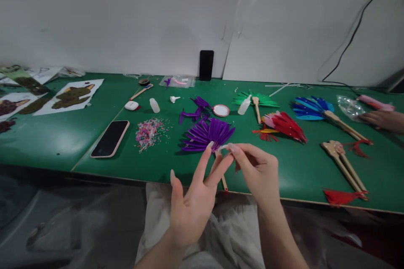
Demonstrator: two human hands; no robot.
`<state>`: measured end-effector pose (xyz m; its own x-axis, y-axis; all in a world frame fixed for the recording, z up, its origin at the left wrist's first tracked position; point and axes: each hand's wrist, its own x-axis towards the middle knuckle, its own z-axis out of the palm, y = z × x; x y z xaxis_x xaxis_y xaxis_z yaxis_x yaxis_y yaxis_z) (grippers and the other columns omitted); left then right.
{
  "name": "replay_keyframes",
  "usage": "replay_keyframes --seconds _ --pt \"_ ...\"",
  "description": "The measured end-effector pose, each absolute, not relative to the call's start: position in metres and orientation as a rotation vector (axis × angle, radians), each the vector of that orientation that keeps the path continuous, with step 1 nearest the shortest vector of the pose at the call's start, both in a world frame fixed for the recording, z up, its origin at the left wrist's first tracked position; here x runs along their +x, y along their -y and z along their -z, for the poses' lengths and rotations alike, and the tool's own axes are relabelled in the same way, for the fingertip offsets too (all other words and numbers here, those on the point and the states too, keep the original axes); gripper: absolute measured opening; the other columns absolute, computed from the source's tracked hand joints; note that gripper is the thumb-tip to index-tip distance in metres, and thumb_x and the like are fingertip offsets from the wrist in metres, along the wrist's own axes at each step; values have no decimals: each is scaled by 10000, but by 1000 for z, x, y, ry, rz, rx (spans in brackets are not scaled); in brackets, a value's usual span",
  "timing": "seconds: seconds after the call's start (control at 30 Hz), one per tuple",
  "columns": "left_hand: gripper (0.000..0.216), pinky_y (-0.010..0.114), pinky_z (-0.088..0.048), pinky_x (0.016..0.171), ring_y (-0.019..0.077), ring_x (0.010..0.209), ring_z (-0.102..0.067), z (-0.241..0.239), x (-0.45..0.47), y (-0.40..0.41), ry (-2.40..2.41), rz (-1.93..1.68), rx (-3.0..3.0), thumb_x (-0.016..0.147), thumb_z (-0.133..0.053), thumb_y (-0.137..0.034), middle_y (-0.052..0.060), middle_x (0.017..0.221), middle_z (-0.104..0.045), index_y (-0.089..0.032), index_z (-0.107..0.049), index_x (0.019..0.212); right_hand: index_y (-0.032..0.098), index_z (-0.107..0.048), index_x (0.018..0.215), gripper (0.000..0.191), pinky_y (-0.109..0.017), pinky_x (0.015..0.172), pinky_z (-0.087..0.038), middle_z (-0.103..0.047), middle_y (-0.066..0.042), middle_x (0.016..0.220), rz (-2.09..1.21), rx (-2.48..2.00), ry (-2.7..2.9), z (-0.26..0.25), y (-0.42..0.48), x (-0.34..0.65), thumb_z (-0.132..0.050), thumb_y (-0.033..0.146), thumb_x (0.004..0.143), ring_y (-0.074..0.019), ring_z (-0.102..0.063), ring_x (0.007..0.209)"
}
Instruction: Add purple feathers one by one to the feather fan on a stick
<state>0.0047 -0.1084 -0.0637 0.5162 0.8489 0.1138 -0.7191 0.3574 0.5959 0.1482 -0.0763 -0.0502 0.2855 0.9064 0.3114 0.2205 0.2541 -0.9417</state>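
My left hand (193,195) is raised over the table's near edge, palm toward me, fingers spread. My right hand (254,168) pinches at the tip of the left hand's fingers; whatever is between its fingertips is too small to make out. Just behind both hands lies a purple feather fan (208,133) on a wooden stick (224,183) that reaches the table edge. Loose purple feathers (195,111) lie farther back.
On the green table (63,138): a phone (110,138), a pile of pink scraps (150,131), small glue bottles (154,105), a round lid (221,110), green (255,99), red (285,125) and blue (311,108) feather fans, wooden sticks (344,162). Another person's hand (383,119) rests far right.
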Motion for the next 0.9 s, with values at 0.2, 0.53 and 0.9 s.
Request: replay_keyframes --seconds 0.2,0.53,0.9 --pt "871 459 61 1162 231 1467 -61 63 3 108 -195 -1025 634 830 30 -738 66 1457 -456 -237 -152 1519 179 -738 724 245 -176 325 -354 -549 23 461 -1073 -1149 1119 56 73 157 -723 423 747 -75 -439 374" --pt "856 492 23 1159 250 1465 -65 63 2 104 -299 -1038 741 832 -3 -748 63 1466 -444 -249 -72 1524 176 -750 990 397 -189 378 -422 -585 -18 582 -1259 -1095 1128 55 77 164 -579 507 854 -101 -502 488" --pt "807 492 67 1159 259 1465 22 60 -11 107 -368 -1054 931 827 -183 -776 21 1477 -430 -320 -254 1488 219 -724 1030 234 -187 490 -519 -711 -34 790 -1154 -1209 1355 36 90 168 -627 337 853 -134 -651 672"
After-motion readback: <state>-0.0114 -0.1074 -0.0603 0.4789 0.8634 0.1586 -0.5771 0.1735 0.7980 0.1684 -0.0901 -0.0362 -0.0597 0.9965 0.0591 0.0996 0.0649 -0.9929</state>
